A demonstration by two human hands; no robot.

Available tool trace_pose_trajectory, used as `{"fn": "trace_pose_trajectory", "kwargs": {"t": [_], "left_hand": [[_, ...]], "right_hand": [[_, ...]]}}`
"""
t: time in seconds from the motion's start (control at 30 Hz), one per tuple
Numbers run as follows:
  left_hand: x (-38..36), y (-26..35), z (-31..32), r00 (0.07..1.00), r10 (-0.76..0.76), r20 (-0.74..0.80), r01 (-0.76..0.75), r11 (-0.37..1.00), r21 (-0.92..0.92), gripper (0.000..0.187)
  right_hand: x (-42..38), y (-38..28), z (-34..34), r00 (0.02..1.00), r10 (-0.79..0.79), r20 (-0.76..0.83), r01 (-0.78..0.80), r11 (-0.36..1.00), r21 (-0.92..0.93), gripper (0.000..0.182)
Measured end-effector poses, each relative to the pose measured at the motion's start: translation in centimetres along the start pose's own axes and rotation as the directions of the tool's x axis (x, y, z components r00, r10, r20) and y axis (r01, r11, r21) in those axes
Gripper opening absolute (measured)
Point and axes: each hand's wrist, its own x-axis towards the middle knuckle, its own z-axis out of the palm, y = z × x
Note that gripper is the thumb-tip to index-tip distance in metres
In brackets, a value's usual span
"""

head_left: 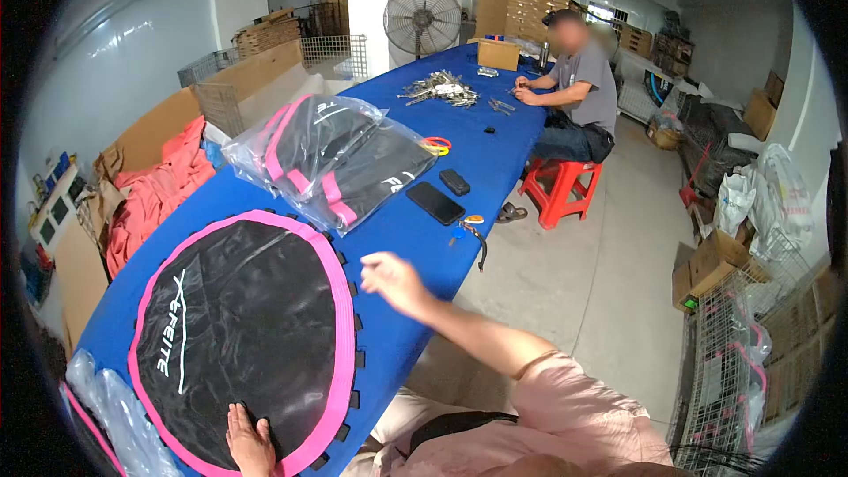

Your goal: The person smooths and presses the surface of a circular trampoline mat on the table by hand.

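mat [252, 300]: lies flat on the counter [386, 243], black side up; looks light for its width, soft and floppy in the middle, likely to fold or sag if lifted from one side; not fragile, though the smooth black cloth may slide under a palm.
pink band [343, 318]: rings the mat, with visible stitching; probably thicker and stiffer than the cloth, so the better hold, pinched at two opposite sides.
tabs [355, 399]: short and black, poking out past the mat's rim (small, and perhaps apt to snag); less sure to pull on than the band.
left hand [250, 444]: palm down at the mat's near edge, fingers pointing forward over the black cloth, thumb set apart toward the right; grip released, pressing lightly by the look of it.
right hand [393, 283]: just beside the mat's right edge, seemingly raised, fingers loosely bent; nothing seen in it, and the blur hides whether the grip is fully closed.
right arm [481, 331]: bare from the sleeve down, reaching forward and leftward toward the mat, elbow slightly bent.
bag [353, 155]: beyond the mat, clear plastic around more black and pink pieces.
phone [435, 203]: beyond the mat and to its right.
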Motion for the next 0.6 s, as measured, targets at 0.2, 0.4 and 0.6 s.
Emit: {"fn": "trace_pose_trajectory", "kwargs": {"t": [0.2, 0.4, 0.6], "left_hand": [[0.1, -0.2, 0.8, 0.999, 0.029, -0.046, -0.029, 1.000, 0.008, 0.063], [-0.4, 2.0, -0.9, 0.982, 0.120, -0.148, -0.105, 0.989, 0.102, 0.058], [-1.7, 2.3, -1.0, 0.978, 0.135, -0.158, -0.116, 0.986, 0.122, 0.057]], "right_hand": [[10.3, -7.0, -11.6, 0.978, 0.195, -0.080, -0.200, 0.978, -0.063, 0.012], [8.0, -8.8, -7.1, 0.964, 0.265, 0.034, -0.236, 0.903, -0.359, 0.019], [-0.3, -2.1, 3.7, 0.928, -0.213, 0.304, 0.349, 0.782, -0.516, 0.019]]}}
